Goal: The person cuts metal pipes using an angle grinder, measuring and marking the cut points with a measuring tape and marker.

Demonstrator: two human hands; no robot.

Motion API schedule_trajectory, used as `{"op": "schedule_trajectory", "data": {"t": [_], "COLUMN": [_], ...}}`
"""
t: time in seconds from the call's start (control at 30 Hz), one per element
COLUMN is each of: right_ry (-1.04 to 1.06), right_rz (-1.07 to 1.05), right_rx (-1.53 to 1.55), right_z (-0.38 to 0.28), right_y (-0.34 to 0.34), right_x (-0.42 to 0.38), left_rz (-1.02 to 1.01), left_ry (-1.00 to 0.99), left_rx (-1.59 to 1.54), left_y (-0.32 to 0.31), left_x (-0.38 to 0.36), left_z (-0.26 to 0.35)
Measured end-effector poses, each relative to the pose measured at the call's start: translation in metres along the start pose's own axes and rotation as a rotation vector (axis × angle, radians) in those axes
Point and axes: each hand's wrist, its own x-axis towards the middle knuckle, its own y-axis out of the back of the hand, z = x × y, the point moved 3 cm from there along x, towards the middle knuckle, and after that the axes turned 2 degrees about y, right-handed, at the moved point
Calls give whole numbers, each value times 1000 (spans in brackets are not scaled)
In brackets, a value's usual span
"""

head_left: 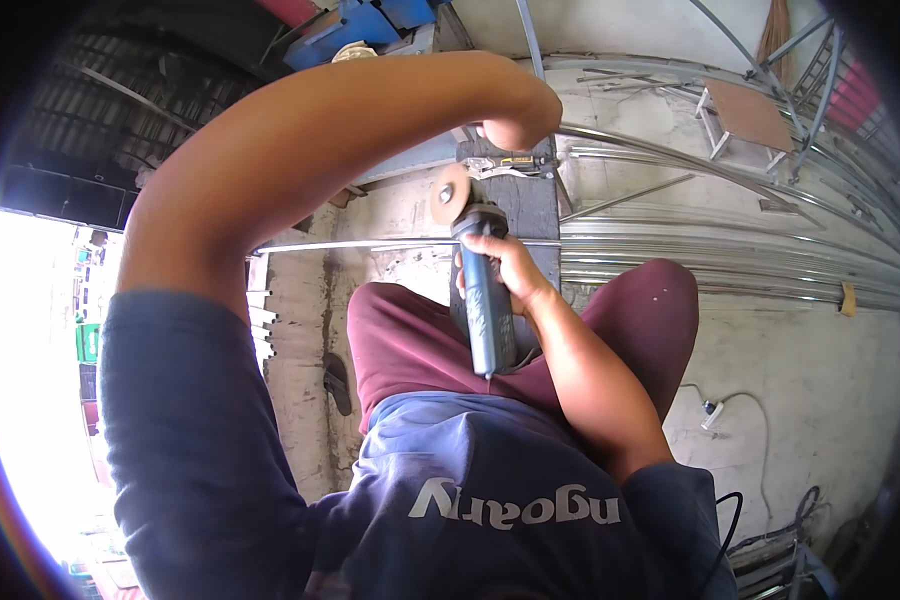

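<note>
My right hand [510, 268] is wrapped round the body of a blue angle grinder [487, 305], which points away from me above my lap. A thin tan disc [451, 195] is on its head, at the upper left. My left arm reaches across the top of the view, and my left hand [523, 115] is closed at the end of a shiny metal tube [660, 150] running off to the right. Its fingers are mostly hidden. Below that hand, a yellow-marked metal tool [510, 165] lies on a dark narrow bench [532, 205].
Several long metal tubes [690, 245] lie to the right, and one thin bar crosses the bench. A small brown-topped stool [748, 115] stands at the upper right. A white plug [711, 415] with a cable is on the floor. A dark sandal [337, 384] lies at left.
</note>
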Motion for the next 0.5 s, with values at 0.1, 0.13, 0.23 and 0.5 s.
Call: {"op": "schedule_trajectory", "data": {"t": [0.1, 0.13, 0.23, 0.5], "right_ry": [-173, -194, -174, -84], "right_rz": [48, 101, 280, 188], "right_rx": [64, -8, -254, -641], "right_z": [1, 3, 23, 30], "right_y": [22, 27, 51, 99], "right_x": [9, 10, 20, 22], "left_rz": [264, 401, 889, 1074], "left_ry": [169, 240, 329, 557], "left_rx": [-173, -294, -239, -309], "left_y": [-14, -25, -47, -111], "left_x": [-24, -35, -63, -122], "left_z": [-6, -9, 4, 89]}}
